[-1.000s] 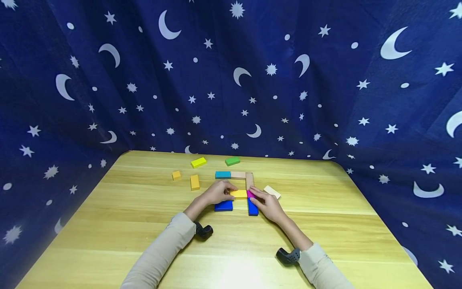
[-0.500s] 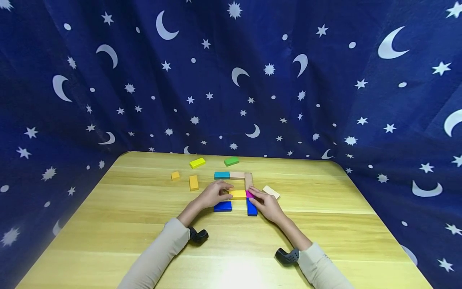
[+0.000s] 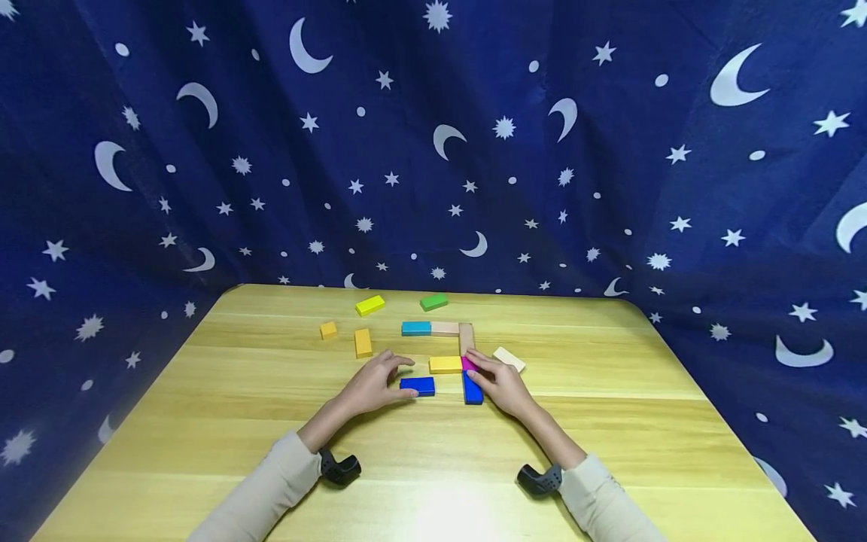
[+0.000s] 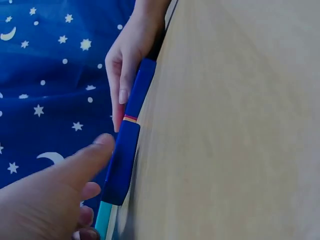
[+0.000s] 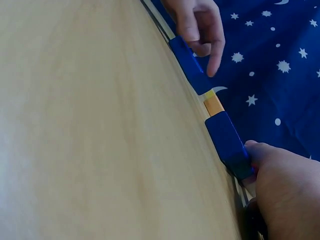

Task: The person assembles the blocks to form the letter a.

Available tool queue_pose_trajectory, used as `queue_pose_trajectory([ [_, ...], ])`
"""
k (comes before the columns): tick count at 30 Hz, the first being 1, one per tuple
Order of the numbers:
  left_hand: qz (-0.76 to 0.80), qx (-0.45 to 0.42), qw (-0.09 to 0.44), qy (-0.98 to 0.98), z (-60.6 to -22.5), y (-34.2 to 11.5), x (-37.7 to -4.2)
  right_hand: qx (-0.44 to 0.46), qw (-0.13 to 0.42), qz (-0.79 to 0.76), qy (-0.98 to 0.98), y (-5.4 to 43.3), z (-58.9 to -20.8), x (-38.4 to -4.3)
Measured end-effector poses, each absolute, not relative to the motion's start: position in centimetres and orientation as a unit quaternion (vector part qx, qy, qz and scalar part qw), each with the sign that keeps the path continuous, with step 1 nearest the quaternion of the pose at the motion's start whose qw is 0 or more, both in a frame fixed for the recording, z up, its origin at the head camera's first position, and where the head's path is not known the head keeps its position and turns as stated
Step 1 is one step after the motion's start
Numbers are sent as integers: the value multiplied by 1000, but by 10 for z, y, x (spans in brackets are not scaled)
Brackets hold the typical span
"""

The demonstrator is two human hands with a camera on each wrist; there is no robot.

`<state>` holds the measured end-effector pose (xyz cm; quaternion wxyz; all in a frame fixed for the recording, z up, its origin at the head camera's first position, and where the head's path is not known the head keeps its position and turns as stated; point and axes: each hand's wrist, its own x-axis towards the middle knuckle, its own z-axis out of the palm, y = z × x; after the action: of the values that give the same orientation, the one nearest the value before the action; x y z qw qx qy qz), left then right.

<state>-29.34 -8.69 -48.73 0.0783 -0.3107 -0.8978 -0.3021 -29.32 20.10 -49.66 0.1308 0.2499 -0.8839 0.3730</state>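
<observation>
My left hand [image 3: 371, 382] hovers with thumb and fingers spread around the left part of a flat-lying blue block [image 3: 421, 387]; whether it touches the block I cannot tell. My right hand [image 3: 504, 385] pinches a small magenta block [image 3: 467, 364], mostly covered by the fingers, its thumb beside the second blue block [image 3: 473, 390]. That block extends toward the near edge from the magenta one, and a brown block [image 3: 466, 337] extends away from it. A yellow-orange block [image 3: 445, 365] meets the magenta block's left side. Both blue blocks [image 4: 121, 165] appear in the wrist views.
A teal block [image 3: 416, 329] and a pale pink block [image 3: 445, 329] form a row reaching the brown block. Loose around them lie a cream block [image 3: 509, 359], a green block [image 3: 434, 302], a yellow block [image 3: 370, 305], an orange block [image 3: 363, 343] and a small orange block [image 3: 328, 330].
My left hand has let go of the yellow-orange block and moved left and nearer, opening over the blue block. My right hand stays at the magenta block.
</observation>
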Motion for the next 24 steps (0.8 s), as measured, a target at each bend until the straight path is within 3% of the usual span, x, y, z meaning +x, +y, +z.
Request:
queue_pose_trajectory([
  [8, -312, -315, 59, -894, -495, -90, -297, 245, 127, 370, -887, 201, -497, -294],
  [24, -313, -264, 104, -906, -498, -88, -313, 244, 132, 375, -885, 201, -497, -294],
])
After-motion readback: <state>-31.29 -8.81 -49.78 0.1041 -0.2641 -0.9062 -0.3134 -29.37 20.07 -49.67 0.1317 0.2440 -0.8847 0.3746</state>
